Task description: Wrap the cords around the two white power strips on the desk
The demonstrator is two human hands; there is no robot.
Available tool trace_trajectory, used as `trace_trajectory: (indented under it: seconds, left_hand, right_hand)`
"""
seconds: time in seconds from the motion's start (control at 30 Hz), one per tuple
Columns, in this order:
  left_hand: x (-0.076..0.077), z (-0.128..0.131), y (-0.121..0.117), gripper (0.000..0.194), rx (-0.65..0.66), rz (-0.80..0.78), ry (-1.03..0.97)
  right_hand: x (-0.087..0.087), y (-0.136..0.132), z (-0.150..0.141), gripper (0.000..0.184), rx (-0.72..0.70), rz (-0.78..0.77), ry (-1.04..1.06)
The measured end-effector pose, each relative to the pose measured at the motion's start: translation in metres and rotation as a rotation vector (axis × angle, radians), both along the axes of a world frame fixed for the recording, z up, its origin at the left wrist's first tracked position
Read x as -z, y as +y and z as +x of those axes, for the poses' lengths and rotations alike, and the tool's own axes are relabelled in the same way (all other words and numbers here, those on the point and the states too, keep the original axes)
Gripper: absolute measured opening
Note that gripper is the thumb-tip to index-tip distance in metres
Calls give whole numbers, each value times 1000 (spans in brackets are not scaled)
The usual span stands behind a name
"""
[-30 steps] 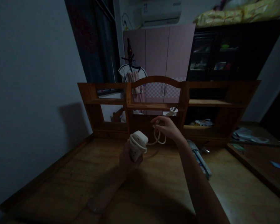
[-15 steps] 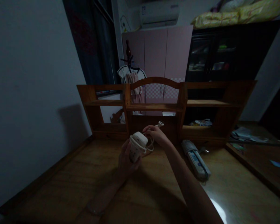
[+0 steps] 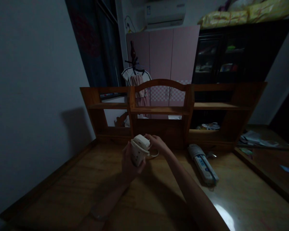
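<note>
My left hand (image 3: 128, 163) is wrapped round the lower end of a white power strip (image 3: 138, 149), held upright above the wooden desk (image 3: 91, 189). Its white cord (image 3: 152, 155) is wound round the strip's upper part, with a short loop hanging out on the right. My right hand (image 3: 156, 143) is closed on the cord right beside the top of the strip. The plug is hidden behind my right hand.
A second power strip with a coiled cord (image 3: 203, 163) lies on the desk to the right. A wooden shelf unit (image 3: 159, 110) stands along the desk's back edge. Papers (image 3: 252, 138) lie at the far right. A grey wall is at the left.
My right hand has moved left and down to the top of the strip, drawing the loose cord and plug in. The hanging loop has shrunk. My left hand has barely moved.
</note>
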State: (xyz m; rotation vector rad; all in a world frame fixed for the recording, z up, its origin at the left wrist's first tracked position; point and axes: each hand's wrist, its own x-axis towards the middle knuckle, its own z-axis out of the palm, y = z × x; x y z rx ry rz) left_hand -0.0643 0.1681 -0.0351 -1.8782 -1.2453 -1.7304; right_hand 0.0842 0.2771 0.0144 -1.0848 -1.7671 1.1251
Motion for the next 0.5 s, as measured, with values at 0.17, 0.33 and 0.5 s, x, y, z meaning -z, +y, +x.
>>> trace_trajectory:
  seconds: [0.17,0.33,0.5]
  left_hand:
    - [1,0,0,94,6,-5,67]
    - [11,-2,6,91,-15,61,148]
    - [17,-3,9,89,-39,153,228]
  right_hand:
    - [-27,-18,27,50,222,169,-254]
    - [-59,-42,30,49,462,432,-563]
    - [-59,-38,30,41,51,158,-407]
